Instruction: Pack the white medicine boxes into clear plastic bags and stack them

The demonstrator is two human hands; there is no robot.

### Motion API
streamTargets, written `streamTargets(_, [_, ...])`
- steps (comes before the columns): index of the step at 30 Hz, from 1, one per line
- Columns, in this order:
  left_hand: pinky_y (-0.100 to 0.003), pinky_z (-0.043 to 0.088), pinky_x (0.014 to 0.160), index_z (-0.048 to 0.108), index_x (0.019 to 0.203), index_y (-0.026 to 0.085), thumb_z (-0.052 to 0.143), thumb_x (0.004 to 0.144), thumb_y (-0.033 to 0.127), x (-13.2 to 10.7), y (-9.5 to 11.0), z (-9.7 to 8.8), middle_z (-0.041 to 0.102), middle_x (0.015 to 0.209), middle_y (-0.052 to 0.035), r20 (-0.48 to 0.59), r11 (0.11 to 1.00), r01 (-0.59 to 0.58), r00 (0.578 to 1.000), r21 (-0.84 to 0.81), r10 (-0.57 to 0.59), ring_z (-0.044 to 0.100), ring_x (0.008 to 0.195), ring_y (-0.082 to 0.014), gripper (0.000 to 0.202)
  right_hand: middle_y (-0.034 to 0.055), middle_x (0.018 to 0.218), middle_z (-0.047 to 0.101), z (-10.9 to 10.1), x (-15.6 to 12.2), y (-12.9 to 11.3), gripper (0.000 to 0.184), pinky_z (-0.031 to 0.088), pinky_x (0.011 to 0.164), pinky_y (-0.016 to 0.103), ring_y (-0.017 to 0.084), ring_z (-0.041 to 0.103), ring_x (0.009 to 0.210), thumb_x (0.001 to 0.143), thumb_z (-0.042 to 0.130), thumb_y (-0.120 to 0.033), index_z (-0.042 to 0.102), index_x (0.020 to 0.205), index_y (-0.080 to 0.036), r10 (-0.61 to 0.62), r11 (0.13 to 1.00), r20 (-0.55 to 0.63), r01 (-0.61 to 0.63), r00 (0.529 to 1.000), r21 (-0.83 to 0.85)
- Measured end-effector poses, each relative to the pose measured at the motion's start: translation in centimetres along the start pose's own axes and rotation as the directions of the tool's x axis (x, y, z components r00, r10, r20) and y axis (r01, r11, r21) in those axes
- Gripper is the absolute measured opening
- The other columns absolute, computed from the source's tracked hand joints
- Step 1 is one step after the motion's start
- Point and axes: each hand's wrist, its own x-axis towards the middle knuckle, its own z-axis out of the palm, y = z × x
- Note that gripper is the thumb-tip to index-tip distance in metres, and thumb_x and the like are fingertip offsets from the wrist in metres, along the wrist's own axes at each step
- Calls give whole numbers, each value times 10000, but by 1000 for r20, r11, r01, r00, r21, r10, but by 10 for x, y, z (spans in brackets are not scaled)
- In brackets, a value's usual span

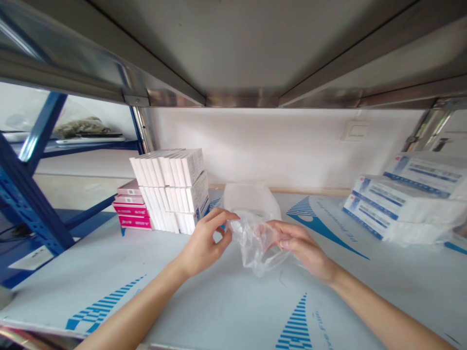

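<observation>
A crumpled clear plastic wrapper (255,245) hangs between my two hands over the middle of the shelf. My left hand (206,243) pinches its left edge with thumb and fingers. My right hand (297,245) grips its right side, fingers curled into the film. Behind the wrapper stands a pale package (250,199) still covered in clear film. To the left are stacked rows of white boxes (171,189), upright and packed close.
Pink boxes (132,211) lie stacked left of the white ones. Wrapped bundles of blue-and-white boxes (404,206) sit at the right. The shelf surface (204,311) is white board with blue print. A metal shelf (241,53) hangs low overhead; blue racking (25,194) stands left.
</observation>
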Motion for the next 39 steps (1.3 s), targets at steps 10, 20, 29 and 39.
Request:
streamTargets(10, [-203,539,549,639,1020,205,555,816,110,7,-5,-28,621,1025,-23,-449,977,99,894,190,-3,589,638,-83,241,-10,616,601,-82,-3,-27,248,426,553,257,114,537,553,703,843,-387,730,789,-184,48,980,-344,-111,938,-165])
streamTargets(20, [-249,528,708,640,884,199,418,897,65,-1,6,-39,585,1237,-59,222,990,-139,966,-2,136,639,751,-89,260,-19,580,630,-107,-8,-15,276,479,528,272,117,560,534,527,946,-386,767,698,-263,-34,983,-494,118,869,139])
streamTargets(29, [-397,508,864,675,861,208,728,824,303,0,1,-41,652,1197,-102,23,947,-228,973,227,229,636,983,-246,115,-23,742,702,-104,-8,-26,225,553,639,255,110,623,634,567,929,-337,769,708,-266,-166,963,-604,260,780,70])
streamTargets(39, [-149,423,423,525,1123,284,837,735,332,11,12,-46,682,631,52,-156,581,186,858,-792,-488,570,445,-98,500,-8,711,658,-84,-1,-24,171,518,615,245,123,618,641,675,871,-317,737,752,-244,-73,978,-547,168,834,127])
